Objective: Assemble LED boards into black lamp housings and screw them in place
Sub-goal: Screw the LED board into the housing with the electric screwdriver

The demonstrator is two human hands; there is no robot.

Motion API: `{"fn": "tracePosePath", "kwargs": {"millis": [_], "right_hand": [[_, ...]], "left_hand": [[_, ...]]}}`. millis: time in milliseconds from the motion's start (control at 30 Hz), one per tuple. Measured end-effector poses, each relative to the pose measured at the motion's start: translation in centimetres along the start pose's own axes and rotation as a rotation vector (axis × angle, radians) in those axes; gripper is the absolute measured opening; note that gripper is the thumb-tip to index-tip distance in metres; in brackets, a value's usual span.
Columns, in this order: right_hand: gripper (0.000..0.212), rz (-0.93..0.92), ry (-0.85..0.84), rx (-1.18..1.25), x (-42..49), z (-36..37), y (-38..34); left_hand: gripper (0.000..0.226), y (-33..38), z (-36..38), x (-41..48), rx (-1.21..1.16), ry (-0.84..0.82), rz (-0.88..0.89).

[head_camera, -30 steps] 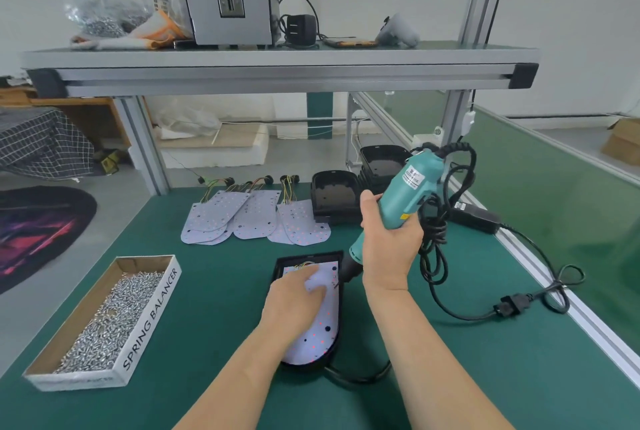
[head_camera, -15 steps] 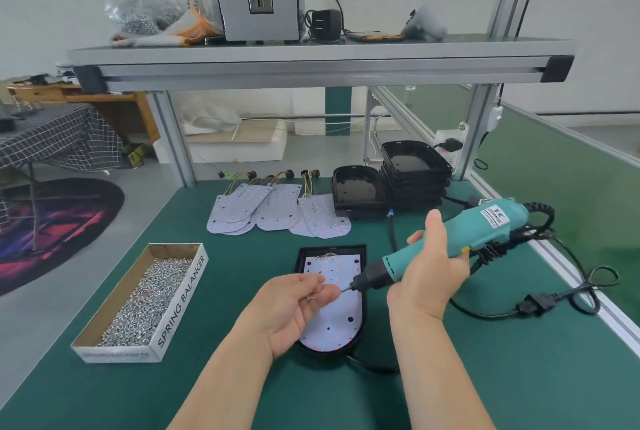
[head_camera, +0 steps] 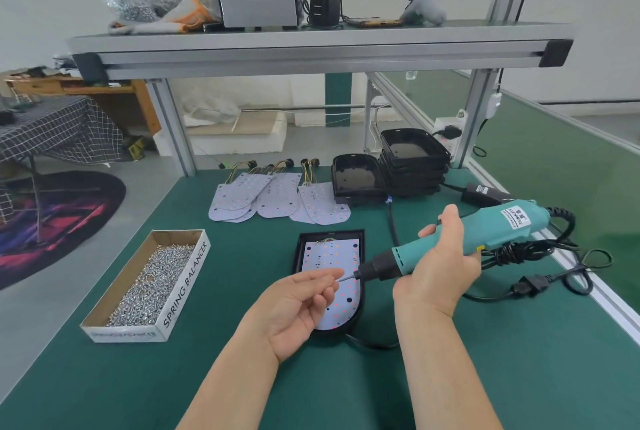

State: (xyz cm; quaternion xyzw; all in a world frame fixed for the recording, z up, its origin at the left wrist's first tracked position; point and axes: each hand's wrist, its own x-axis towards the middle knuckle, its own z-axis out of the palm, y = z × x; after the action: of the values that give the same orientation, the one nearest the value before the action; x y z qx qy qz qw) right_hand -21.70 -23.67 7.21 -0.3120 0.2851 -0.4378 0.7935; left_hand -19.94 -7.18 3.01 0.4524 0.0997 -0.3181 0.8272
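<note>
A green-topped desk [head_camera: 138, 377] stands under an aluminium-framed shelf [head_camera: 311, 48] on grey posts. Plain pale walls [head_camera: 588, 13] enclose the room in soft, even light. To the left, a dark round rug [head_camera: 69, 214] lies on the grey floor [head_camera: 41, 308], near a table draped in checked cloth [head_camera: 69, 131] and a wooden table [head_camera: 135, 97].

Matt green mat [head_camera: 138, 377]; glossy black plastic housings [head_camera: 412, 166]; cardboard box [head_camera: 187, 285].
</note>
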Motion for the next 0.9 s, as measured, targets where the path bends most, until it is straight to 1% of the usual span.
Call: {"fn": "tracePosePath", "kwargs": {"millis": [100,200,333,433,633,700,800,900], "right_hand": [[0.024,0.010,0.003,0.007,-0.3,0.0,-0.1],[0.018,0.008,-0.003,0.013,-0.6,0.2,-0.3],[0.020,0.005,-0.012,0.008,-0.7,0.3,-0.6],[0.021,-0.007,-0.018,0.001,-0.8,0.2,-0.7],[0.020,-0.032,-0.028,0.002,-1.0,0.3,-0.6],[0.021,-0.036,-0.031,0.002,-1.2,0.4,-0.6],[0.021,-0.052,-0.030,-0.002,-1.2,0.5,-0.5],[0.017,-0.068,-0.037,-0.006,-1.2,0.7,-0.5]], "left_hand": [[0.026,-0.1,0.0,-0.4,0.037,-0.028,-0.003],[0.022,-0.2,0.1,-0.5,0.049,-0.064,0.004],[0.019,-0.4,0.4,-0.5,0.079,-0.084,0.028],[0.025,-0.5,0.4,-0.4,0.081,-0.073,0.041],[0.014,-0.4,0.4,-0.4,0.048,-0.058,0.034],[0.020,-0.5,0.3,-0.3,0.047,-0.044,0.038],[0.025,-0.8,0.4,-0.4,0.068,-0.036,0.086],[0.025,-1.1,0.7,-0.6,0.133,-0.015,0.197]]}}
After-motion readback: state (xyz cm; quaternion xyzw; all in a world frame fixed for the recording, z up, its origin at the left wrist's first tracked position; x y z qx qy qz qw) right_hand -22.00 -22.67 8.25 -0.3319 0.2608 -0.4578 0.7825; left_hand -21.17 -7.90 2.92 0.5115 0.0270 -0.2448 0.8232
